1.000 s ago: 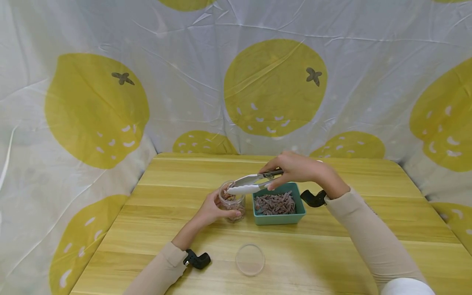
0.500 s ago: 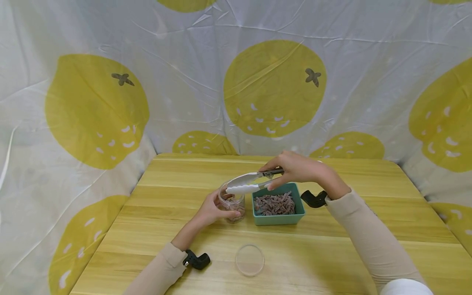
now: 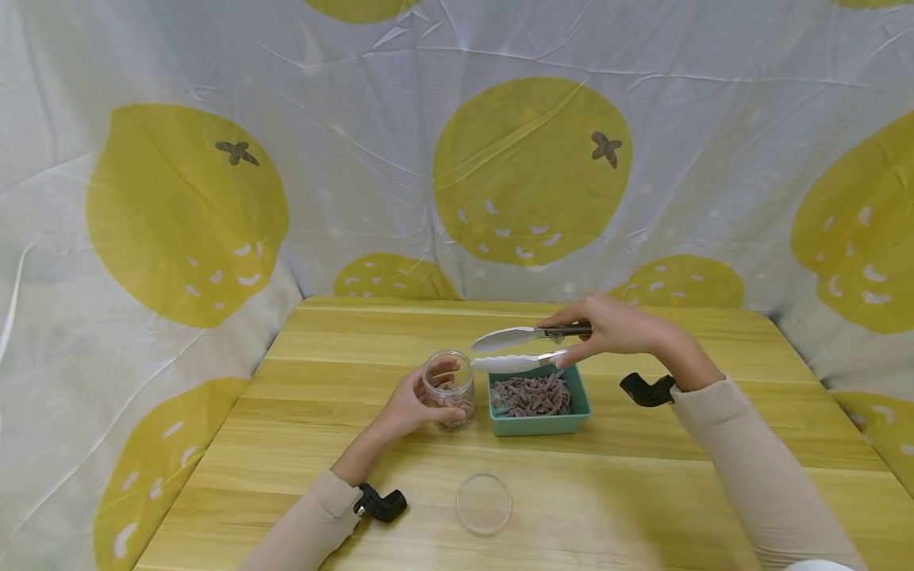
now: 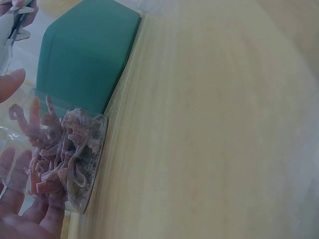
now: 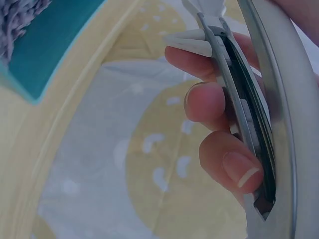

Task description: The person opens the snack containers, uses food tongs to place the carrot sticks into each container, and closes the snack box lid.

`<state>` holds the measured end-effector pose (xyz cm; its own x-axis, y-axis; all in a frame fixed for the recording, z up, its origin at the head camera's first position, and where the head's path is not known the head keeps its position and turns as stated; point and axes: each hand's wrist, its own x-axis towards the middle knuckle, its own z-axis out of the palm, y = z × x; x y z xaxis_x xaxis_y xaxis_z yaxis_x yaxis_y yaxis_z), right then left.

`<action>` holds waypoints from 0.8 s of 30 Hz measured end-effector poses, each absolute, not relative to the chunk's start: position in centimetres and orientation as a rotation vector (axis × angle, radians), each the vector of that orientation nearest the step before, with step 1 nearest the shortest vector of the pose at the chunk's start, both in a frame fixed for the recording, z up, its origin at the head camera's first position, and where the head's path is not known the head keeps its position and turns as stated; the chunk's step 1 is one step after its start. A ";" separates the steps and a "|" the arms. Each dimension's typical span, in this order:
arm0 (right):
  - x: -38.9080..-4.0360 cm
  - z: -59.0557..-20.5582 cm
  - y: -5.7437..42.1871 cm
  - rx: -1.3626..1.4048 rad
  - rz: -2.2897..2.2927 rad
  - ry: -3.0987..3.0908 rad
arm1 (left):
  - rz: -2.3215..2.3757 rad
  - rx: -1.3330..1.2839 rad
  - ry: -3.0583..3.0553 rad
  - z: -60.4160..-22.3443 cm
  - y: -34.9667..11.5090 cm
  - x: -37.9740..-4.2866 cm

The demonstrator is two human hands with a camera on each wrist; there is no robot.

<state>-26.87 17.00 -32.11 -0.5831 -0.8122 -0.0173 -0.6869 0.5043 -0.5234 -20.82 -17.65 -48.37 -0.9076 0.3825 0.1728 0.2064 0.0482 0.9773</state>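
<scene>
My left hand [image 3: 414, 406] curls round a clear jar [image 3: 457, 394] that stands uncovered on the table. Through its wall, in the left wrist view, brownish-pink dried strips [image 4: 60, 149] show in the lower part. In my right hand [image 3: 614, 327] is a pair of tongs [image 3: 531, 361] with white tips, spread apart above the back of a green tray [image 3: 540, 426]. The right wrist view has the fingers wrapped round the tongs' metal arms [image 5: 244, 109]. Nothing shows between the tips. A heap of the same kind of strips [image 3: 535, 395] lies in the tray, close to the jar's right.
On the wooden table [image 3: 607, 507], a clear round lid [image 3: 485, 504] lies flat in front of the jar and tray. A cloth printed with lemons [image 3: 535, 174] hangs behind and along the sides.
The tongs have left the jar's mouth and moved right, over the tray, with my right hand. The strips at their tips are gone. My left hand and the jar stay put.
</scene>
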 end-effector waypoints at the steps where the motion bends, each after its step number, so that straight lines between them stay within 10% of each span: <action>1: -26.9 -32.2 17.3 -1.262 -0.694 2.489 | 1.988 0.618 2.171 -48.4 -17.7 -20.8; 24: -27.7 -35.0 19.8 -1.163 -0.487 2.527 | 1.979 0.600 2.182 -48.6 -17.7 -20.9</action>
